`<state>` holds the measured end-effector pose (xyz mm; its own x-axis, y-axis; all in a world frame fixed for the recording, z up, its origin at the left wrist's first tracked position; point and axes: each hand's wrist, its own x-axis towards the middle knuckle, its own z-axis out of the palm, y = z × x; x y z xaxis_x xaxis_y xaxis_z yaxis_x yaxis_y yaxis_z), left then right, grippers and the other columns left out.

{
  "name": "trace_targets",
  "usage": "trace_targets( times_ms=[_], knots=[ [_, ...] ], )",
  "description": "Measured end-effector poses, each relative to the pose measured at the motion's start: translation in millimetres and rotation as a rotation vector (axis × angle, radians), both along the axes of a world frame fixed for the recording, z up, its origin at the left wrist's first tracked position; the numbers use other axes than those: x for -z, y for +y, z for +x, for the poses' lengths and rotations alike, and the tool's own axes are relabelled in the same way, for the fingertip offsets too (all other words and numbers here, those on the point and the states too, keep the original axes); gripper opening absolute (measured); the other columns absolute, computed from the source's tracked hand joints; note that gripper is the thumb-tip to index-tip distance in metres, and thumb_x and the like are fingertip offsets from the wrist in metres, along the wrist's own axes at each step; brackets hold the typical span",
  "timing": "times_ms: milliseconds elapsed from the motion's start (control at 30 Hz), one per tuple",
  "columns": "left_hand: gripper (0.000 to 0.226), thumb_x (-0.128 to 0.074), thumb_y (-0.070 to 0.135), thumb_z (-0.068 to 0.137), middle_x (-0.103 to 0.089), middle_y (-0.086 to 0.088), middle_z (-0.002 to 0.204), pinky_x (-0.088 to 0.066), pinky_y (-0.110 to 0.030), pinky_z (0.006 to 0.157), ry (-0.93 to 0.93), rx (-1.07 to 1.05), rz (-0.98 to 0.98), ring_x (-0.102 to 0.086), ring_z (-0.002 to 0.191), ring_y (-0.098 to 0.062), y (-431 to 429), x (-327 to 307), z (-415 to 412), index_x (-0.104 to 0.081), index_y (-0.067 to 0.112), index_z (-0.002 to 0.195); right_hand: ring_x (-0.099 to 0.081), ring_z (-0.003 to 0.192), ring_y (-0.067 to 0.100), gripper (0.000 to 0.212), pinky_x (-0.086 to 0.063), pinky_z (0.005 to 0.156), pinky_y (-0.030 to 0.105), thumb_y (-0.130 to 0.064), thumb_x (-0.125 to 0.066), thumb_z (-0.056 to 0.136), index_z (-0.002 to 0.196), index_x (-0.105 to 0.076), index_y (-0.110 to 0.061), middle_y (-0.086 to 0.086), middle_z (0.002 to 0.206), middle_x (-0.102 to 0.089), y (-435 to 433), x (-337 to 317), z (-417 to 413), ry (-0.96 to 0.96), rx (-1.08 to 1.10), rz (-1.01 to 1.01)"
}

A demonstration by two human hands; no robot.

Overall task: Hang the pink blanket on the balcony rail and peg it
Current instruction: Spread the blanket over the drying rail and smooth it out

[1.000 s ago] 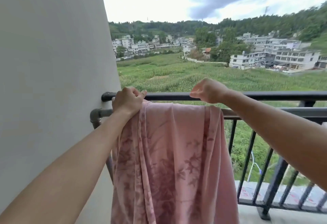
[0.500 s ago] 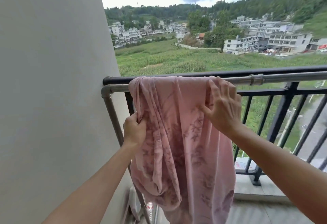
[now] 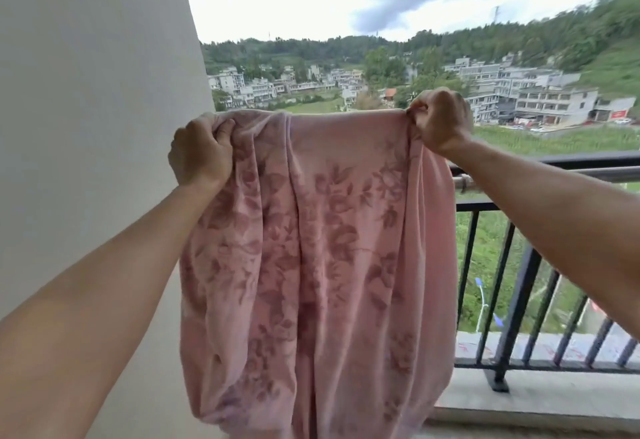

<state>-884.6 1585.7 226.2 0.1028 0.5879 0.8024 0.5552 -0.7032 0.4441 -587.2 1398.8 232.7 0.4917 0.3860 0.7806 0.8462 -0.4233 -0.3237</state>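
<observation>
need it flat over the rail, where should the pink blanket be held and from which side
Probably the top edge of the pink blanket, bunched at both ends, taken from the near side with fingers curled over it, as the left hand and right hand do. It hangs limp, so a stretched edge clears the balcony rail.

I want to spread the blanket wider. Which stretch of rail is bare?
The rail is bare from the blanket rightward to the picture's edge, past the right hand. Toward the wall, by the left hand, the blanket hides it.
</observation>
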Motion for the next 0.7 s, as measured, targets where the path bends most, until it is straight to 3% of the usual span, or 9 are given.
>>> trace_targets(
  times_ms=[167, 267, 367, 467, 567, 633, 700],
  knots=[
    [0.036, -0.054, 0.042, 0.091, -0.067, -0.025, 0.104, -0.049, -0.043, 0.079, 0.242, -0.136, -0.167, -0.062, 0.097, -0.045, 22.2, 20.1, 17.6, -0.070, 0.012, 0.103, -0.068, 0.091, 0.031, 0.017, -0.056, 0.077, 0.035, -0.008, -0.060, 0.088, 0.090, -0.076, -0.014, 0.012, 0.097, -0.074, 23.4, -2.0, 42.3, 0.165, 0.137, -0.121],
    [0.035, -0.057, 0.047, 0.086, -0.068, -0.018, 0.108, -0.050, -0.042, 0.083, 0.354, -0.142, -0.363, -0.063, 0.100, -0.040, 28.4, 53.3, 19.3, -0.070, 0.017, 0.099, -0.066, 0.080, 0.025, 0.009, -0.050, 0.061, 0.028, -0.009, -0.062, 0.088, 0.087, -0.070, -0.007, 0.011, 0.090, -0.071, 29.6, 29.8, 50.1, 0.361, 0.126, -0.457],
    [0.032, -0.056, 0.046, 0.089, -0.067, -0.016, 0.106, -0.050, -0.041, 0.083, 0.294, -0.123, -0.360, -0.063, 0.099, -0.038, 30.0, 67.7, 17.5, -0.069, 0.017, 0.093, -0.067, 0.077, 0.024, 0.010, -0.054, 0.062, 0.029, -0.016, -0.066, 0.080, 0.085, -0.071, -0.009, 0.008, 0.089, -0.072, 25.0, 34.4, 39.6, 0.336, 0.082, -0.710],
    [0.035, -0.051, 0.044, 0.094, -0.060, -0.017, 0.113, -0.046, -0.042, 0.086, 0.065, -0.069, -0.347, -0.059, 0.104, -0.037, 24.4, 74.8, 8.9, -0.064, 0.012, 0.104, -0.067, 0.083, 0.023, 0.017, -0.057, 0.073, 0.036, -0.032, -0.063, 0.088, 0.087, -0.073, -0.019, -0.001, 0.092, -0.073, 21.0, 23.9, 2.9, 0.168, -0.102, -0.569],
    [0.039, -0.047, 0.047, 0.095, -0.060, -0.013, 0.113, -0.045, -0.040, 0.086, -0.178, 0.039, -0.459, -0.059, 0.100, -0.034, 10.5, 110.4, -3.9, -0.055, 0.012, 0.110, -0.067, 0.094, 0.021, 0.035, -0.053, 0.078, 0.031, -0.048, -0.062, 0.090, 0.114, -0.069, -0.023, 0.000, 0.112, -0.071, 17.2, 24.6, -57.0, -0.014, -0.365, -0.431],
    [0.043, -0.047, 0.054, 0.094, -0.064, -0.008, 0.098, -0.048, -0.038, 0.077, -0.169, 0.168, -0.672, -0.061, 0.088, -0.030, -5.6, 139.7, -10.5, -0.055, 0.013, 0.101, -0.065, 0.100, 0.023, 0.046, -0.046, 0.074, 0.027, -0.051, -0.063, 0.088, 0.124, -0.064, -0.021, 0.004, 0.123, -0.066, 22.7, 34.4, -87.8, -0.084, -0.477, -0.464],
    [0.036, -0.051, 0.048, 0.094, -0.062, -0.003, 0.076, -0.046, -0.034, 0.061, -0.151, 0.255, -0.708, -0.059, 0.073, -0.026, -23.6, 155.1, -15.0, -0.057, 0.015, 0.080, -0.063, 0.096, 0.024, 0.048, -0.043, 0.071, 0.029, -0.055, -0.062, 0.087, 0.123, -0.065, -0.024, 0.005, 0.120, -0.064, 34.3, 49.1, -104.2, -0.086, -0.497, -0.447]
  ],
)
